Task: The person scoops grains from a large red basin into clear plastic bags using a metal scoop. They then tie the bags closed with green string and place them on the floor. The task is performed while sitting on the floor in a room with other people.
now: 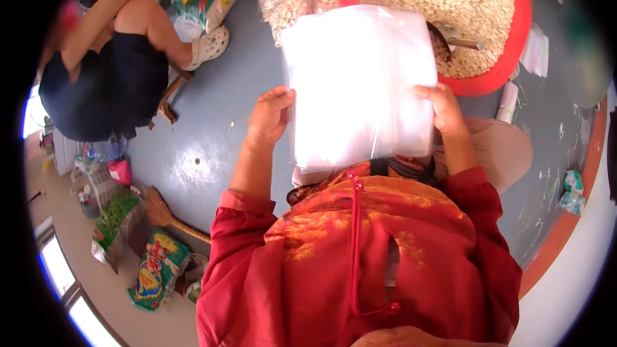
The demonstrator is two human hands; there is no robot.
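A stack of clear plastic bags (361,82) is held flat in front of my lap, bright with glare. My left hand (272,113) grips its left edge, thumb on top. On the opposite edge, my right hand (441,106) pinches the stack the same way. Just beyond it stands a wide red tub (475,87) full of pale flat seeds (443,0), perhaps pumpkin seeds. A metal scoop (465,43) rests in the seeds near the tub's front rim, partly hidden by the bags.
Filled bags of seeds (287,2) lie left of the tub. A person (106,72) sits on a low wooden stool (166,111) at the left. Near the left wall are a broom (161,209) and a printed sack (159,270). More plastic bags (536,50) lie right of the tub.
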